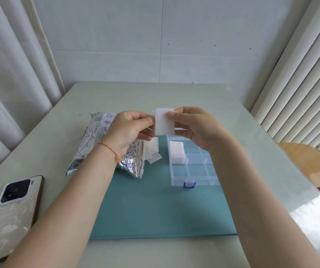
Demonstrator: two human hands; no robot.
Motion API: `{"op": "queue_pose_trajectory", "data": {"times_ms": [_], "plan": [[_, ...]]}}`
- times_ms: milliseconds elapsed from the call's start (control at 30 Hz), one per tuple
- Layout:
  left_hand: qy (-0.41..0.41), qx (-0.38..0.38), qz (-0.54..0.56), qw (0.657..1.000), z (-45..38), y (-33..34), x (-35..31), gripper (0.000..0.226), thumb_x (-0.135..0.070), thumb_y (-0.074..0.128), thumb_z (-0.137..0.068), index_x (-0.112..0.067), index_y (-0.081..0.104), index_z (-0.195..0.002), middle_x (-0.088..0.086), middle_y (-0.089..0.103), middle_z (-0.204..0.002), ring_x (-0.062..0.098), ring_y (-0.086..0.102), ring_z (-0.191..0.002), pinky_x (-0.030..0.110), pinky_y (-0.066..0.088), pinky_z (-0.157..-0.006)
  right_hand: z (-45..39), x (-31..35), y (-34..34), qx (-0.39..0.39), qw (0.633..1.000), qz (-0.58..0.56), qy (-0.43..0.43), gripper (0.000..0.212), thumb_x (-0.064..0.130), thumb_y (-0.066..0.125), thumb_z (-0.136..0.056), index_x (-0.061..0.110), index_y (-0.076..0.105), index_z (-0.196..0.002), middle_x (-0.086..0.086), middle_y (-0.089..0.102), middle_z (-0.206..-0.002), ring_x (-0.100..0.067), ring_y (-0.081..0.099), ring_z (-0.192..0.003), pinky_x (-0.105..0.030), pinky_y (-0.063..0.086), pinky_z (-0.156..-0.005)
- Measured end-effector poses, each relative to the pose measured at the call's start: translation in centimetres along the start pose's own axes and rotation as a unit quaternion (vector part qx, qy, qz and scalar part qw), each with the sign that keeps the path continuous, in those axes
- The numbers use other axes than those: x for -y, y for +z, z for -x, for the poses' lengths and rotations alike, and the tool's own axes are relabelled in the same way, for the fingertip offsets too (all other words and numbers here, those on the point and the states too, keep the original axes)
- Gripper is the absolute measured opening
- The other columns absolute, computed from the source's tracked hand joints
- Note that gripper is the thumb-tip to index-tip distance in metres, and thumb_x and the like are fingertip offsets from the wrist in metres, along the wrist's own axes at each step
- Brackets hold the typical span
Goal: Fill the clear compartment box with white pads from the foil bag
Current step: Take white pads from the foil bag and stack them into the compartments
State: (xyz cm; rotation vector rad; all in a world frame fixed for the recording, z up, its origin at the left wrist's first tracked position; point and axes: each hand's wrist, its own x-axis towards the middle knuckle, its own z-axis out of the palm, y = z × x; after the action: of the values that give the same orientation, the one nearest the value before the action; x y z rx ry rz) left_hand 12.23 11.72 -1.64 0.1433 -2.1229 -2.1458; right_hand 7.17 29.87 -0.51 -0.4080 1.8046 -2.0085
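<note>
White pads, item in hand: one rectangular pad [164, 121] held upright above the counter [174, 93], broad face toward the wearer, long axis near vertical. Left hand [130, 128] pinches its left edge; right hand [191, 123] pinches its right edge, thumb on the face.

Near to far:
- Clear compartment box [192, 167], open on the teal mat [155, 209], blue latch toward the wearer. The front compartments look empty; one rear-left compartment holds a stack of pads [177, 150]. Most cells are unfilled, as far as visible (the right arm hides part of the box).
- Loose pads [153, 151] lying at the mouth of the foil bag [105, 146], just left of the box; supply remains.

Judgement: task early, one compartment filled.
</note>
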Motion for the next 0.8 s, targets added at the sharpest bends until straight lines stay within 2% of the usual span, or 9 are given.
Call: {"op": "queue_pose_trajectory", "data": {"times_ms": [200, 433, 633, 733, 800], "plan": [[0.003, 0.026, 0.0, 1.0, 0.2, 0.0, -0.3, 0.007, -0.004, 0.063, -0.09, -0.003, 0.069, -0.085, 0.006, 0.068, -0.065, 0.015, 0.062, -0.052, 0.021, 0.052, -0.049, -0.3, -0.4, 0.4, -0.04, 0.999, -0.004, -0.011, 0.013, 0.009, 0.066, -0.09, 0.007, 0.058, -0.08, -0.013, 0.068, -0.085, -0.027, 0.067, -0.079, -0.036, 0.057, -0.077], [0.0, 0.031, 0.0, 1.0, 0.2, -0.2, -0.2, 0.01, -0.004, 0.062, -0.091, -0.004, 0.069, -0.084, 0.005, 0.069, -0.065, 0.015, 0.062, -0.053, 0.021, 0.053, -0.051, -0.3, -0.4, 0.5, -0.059, 0.998, -0.001, -0.025, 0.016, 0.005, 0.067, -0.088, 0.006, 0.057, -0.076, -0.01, 0.067, -0.075, -0.025, 0.067, -0.073, -0.033, 0.057, -0.072], [-0.017, 0.04, 0.024, 0.999, 0.1, 0.1, -0.5, 0.019, -0.021, 0.062, -0.093, -0.003, 0.069, -0.089, 0.01, 0.066, -0.075, 0.019, 0.061, -0.054, 0.023, 0.051, -0.048, -0.3, -0.1, 0.8, -0.104, 0.993, 0.021, -0.054, 0.02, 0.002, 0.07, -0.085, 0.007, 0.054, -0.075, -0.009, 0.062, -0.074, -0.022, 0.064, -0.068, -0.028, 0.054, -0.066], [-0.007, 0.028, -0.023, 0.999, 0.1, 0.0, -0.2, 0.008, -0.018, 0.067, -0.089, -0.011, 0.071, -0.089, 0.002, 0.068, -0.072, 0.014, 0.06, -0.06, 0.02, 0.044, -0.047, -0.2, 0.1, 1.2, -0.108, 0.991, 0.032, -0.068, 0.02, 0.003, 0.07, -0.085, 0.008, 0.053, -0.075, -0.008, 0.062, -0.074, -0.021, 0.065, -0.069, -0.028, 0.054, -0.066], [-0.01, 0.012, -0.023, 1.0, -0.1, -0.1, -0.2, 0.005, -0.015, 0.066, -0.09, -0.013, 0.07, -0.088, 0.0, 0.069, -0.072, 0.012, 0.061, -0.062, 0.021, 0.044, -0.048, 0.0, 0.3, 1.4, -0.082, 0.994, 0.026, -0.071, 0.017, 0.004, 0.068, -0.087, 0.007, 0.055, -0.076, -0.009, 0.063, -0.074, -0.022, 0.064, -0.069, -0.032, 0.055, -0.068]]}}
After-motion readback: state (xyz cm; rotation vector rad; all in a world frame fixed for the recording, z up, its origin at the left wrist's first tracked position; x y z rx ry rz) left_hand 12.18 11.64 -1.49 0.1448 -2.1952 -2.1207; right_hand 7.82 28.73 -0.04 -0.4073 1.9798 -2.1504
